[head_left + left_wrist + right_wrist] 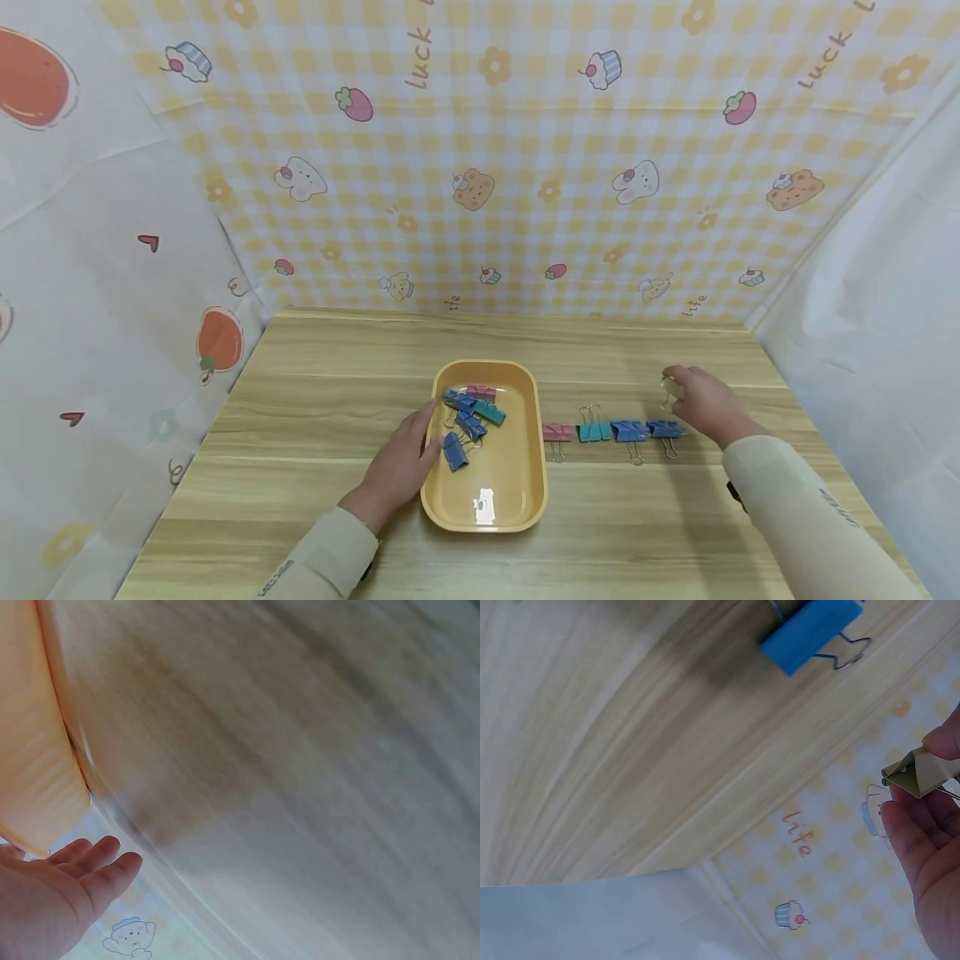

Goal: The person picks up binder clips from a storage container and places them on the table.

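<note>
My right hand (708, 404) pinches a yellow binder clip (922, 771) between thumb and fingers, raised above the table behind the right end of a row of clips. That row holds a pink binder clip (557, 432), a teal binder clip (594, 432), a blue binder clip (629, 431) and a second blue binder clip (664, 428). My left hand (401, 458) rests against the left side of a yellow tray (517, 521), its fingers fairly straight. Inside the tray lie several blue clips (455, 451), a teal clip (490, 412) and a pink clip (481, 392).
The wooden table (322, 375) carries the tray near its middle, with the clip row just right of it. A checked cloth (525, 233) hangs behind the table. White cloths (112, 275) hang at both sides.
</note>
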Tool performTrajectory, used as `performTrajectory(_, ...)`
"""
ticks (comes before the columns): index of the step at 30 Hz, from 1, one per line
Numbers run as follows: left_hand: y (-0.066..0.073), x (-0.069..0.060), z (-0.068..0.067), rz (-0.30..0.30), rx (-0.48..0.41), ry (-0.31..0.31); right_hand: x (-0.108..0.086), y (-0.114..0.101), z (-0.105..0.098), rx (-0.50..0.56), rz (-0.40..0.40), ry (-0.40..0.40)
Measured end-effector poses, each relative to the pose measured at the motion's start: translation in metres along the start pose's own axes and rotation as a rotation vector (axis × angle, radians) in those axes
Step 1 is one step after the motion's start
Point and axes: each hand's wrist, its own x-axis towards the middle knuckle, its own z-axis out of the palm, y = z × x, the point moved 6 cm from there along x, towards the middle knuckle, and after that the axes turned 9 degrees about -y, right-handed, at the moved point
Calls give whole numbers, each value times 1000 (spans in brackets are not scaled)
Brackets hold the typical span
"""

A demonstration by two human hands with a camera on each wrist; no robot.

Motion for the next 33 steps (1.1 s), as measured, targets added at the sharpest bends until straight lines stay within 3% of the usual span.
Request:
performTrajectory(14, 1, 0, -1, -8, 5, -2, -8, 32, 12, -14, 44, -71)
performTrajectory(24, 2, -1, -1, -18, -1, -9, -16, 45, 20, -54, 13, -56)
performTrajectory(33, 3, -2, -2, -39, -7, -23, -19, 56, 35, -73, 50, -86)
